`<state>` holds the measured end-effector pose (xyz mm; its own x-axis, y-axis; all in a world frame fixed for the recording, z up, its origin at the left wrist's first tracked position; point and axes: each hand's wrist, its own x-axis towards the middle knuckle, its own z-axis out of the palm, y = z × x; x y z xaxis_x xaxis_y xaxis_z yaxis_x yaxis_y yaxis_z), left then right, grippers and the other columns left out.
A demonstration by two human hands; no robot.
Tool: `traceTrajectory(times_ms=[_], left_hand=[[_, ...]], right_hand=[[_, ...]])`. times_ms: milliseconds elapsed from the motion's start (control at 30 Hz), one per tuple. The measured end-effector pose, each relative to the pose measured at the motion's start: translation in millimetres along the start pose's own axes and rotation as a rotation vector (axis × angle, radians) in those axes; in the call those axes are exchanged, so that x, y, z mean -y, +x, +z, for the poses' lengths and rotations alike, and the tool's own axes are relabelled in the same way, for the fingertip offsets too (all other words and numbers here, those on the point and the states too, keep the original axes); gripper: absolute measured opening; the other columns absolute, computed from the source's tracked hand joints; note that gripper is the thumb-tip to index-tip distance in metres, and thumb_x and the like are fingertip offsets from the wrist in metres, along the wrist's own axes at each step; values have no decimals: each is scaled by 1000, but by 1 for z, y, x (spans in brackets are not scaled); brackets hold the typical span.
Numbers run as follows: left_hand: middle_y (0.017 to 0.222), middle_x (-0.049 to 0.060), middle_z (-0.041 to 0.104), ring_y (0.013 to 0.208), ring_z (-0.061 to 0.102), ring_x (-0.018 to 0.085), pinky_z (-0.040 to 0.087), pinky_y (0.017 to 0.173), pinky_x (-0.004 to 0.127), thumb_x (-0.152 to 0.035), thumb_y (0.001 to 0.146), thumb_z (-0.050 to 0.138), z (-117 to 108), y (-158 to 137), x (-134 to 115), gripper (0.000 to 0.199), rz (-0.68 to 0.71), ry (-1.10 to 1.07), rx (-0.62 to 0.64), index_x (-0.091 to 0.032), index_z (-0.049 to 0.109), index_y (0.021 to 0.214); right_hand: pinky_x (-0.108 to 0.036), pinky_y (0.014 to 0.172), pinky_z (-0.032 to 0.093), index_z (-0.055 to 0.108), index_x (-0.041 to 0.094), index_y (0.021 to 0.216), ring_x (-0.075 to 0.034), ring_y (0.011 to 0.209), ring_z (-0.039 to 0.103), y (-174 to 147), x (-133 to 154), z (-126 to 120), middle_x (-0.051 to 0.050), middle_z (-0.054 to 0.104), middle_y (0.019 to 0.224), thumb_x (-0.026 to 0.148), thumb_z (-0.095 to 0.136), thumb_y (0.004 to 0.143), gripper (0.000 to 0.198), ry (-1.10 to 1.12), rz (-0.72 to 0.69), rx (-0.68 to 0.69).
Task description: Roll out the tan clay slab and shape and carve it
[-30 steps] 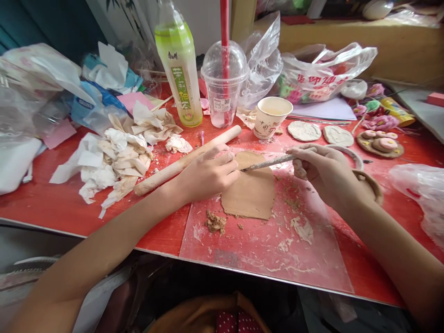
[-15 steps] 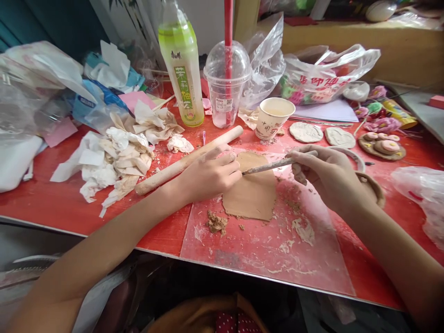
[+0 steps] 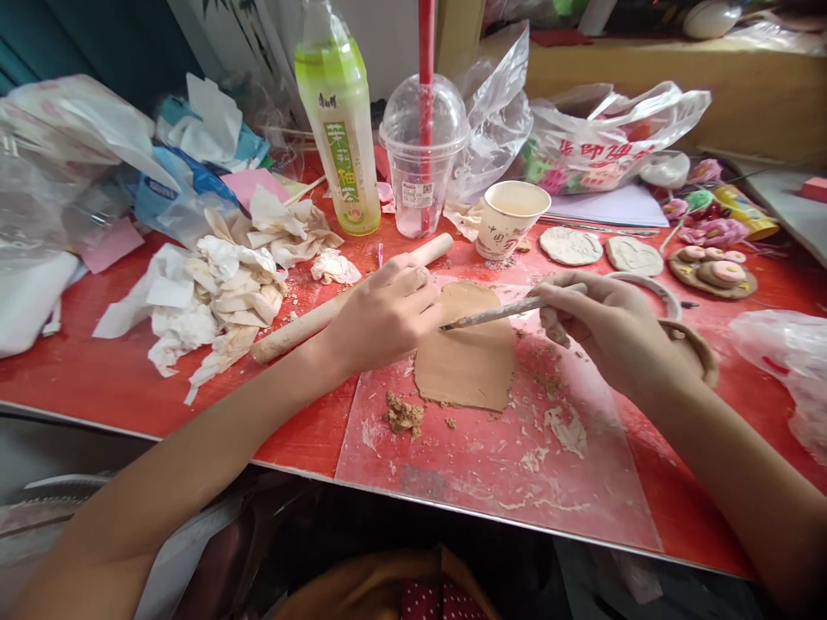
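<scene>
A flat slab of brown clay (image 3: 469, 370) lies on a clear plastic sheet (image 3: 504, 482). My right hand (image 3: 598, 314) is closed around a slim, clay-smeared modelling tool (image 3: 500, 312), tilted with its dark tip down to the left over the slab. Close to that tip is my left hand (image 3: 388, 310), its fingers curled together at the slab's left edge. Its fingertips are hidden, so whatever they hold does not show. Under the left hand and wrist runs a wooden rolling pin (image 3: 301, 331). Brown clay crumbs (image 3: 404, 415) sit below the slab.
Crumpled tissues (image 3: 213, 293) cover the left of the red table (image 3: 284, 422). Behind stand a green drink bottle (image 3: 342, 138), a domed plastic cup (image 3: 413, 185) and a paper cup (image 3: 510, 224). Clay discs (image 3: 569, 246) and a decorated clay piece (image 3: 711, 271) lie at right.
My left hand has shifted slightly left and up, off the tool's tip. The tool's tip has moved a little left and down in my right hand.
</scene>
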<state>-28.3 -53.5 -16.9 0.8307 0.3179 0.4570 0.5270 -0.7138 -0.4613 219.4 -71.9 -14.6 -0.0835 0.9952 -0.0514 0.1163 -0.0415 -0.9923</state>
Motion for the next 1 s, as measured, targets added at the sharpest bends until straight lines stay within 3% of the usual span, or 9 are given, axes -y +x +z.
traceTrajectory(times_ms=[133,267,367,467,533,700,767,867,1000], left_hand=[[68,1,58,79,53,15,46,85,37,-6,85,38,0,0,2,27,-62,35,-13,-18,56,69],[66,1,57,76,52,14,46,84,38,-4,83,39,0,1,1,27,-65,19,-35,-17,56,67],[65,1,56,77,52,14,45,86,38,-4,83,38,-1,1,1,27,-61,27,-42,-16,55,66],[67,2,57,79,52,14,45,86,37,-5,83,40,-1,1,1,26,-54,41,-42,-16,56,66],[69,2,58,79,52,15,44,87,37,-5,84,40,-1,1,1,25,-58,30,-41,-15,56,67],[68,2,58,78,52,14,44,88,38,-6,85,37,-1,1,1,29,-67,30,-18,-17,58,69],[67,1,57,78,52,15,45,87,38,-6,85,35,-2,1,1,30,-72,10,-4,-17,59,69],[70,2,59,81,53,16,44,88,40,-6,85,34,-2,1,1,32,-81,-26,17,-18,60,70],[74,3,60,83,53,16,43,89,41,-7,85,35,-2,0,1,30,-93,-54,27,-18,60,72]], right_hand=[[-25,44,28,57,17,65,-7,47,41,5,-5,-9,1,49,55,27,61,77,16,-72,37,-119],[-25,43,22,57,16,65,-6,46,38,10,-4,-21,3,44,52,18,63,74,10,32,-14,-265],[-25,44,24,58,17,68,-7,47,40,6,0,-13,2,46,54,22,62,76,10,97,-38,-170],[-25,45,27,58,18,68,-7,49,42,-1,1,1,1,50,56,31,61,79,17,-29,-13,12],[-25,45,28,56,17,65,-7,48,42,-1,-2,3,1,51,56,33,60,80,22,-116,21,47],[-26,44,24,58,18,66,-7,47,39,8,-7,-18,2,46,53,23,61,77,12,-66,24,-208],[-26,45,23,59,19,67,-7,49,39,9,-5,-21,2,45,55,20,62,75,9,3,-21,-243],[-27,46,25,59,20,69,-8,50,40,4,1,-10,2,46,55,26,62,77,11,50,-36,-123],[-26,47,29,57,19,67,-8,50,41,-2,3,6,1,51,56,35,60,79,20,-104,37,82]])
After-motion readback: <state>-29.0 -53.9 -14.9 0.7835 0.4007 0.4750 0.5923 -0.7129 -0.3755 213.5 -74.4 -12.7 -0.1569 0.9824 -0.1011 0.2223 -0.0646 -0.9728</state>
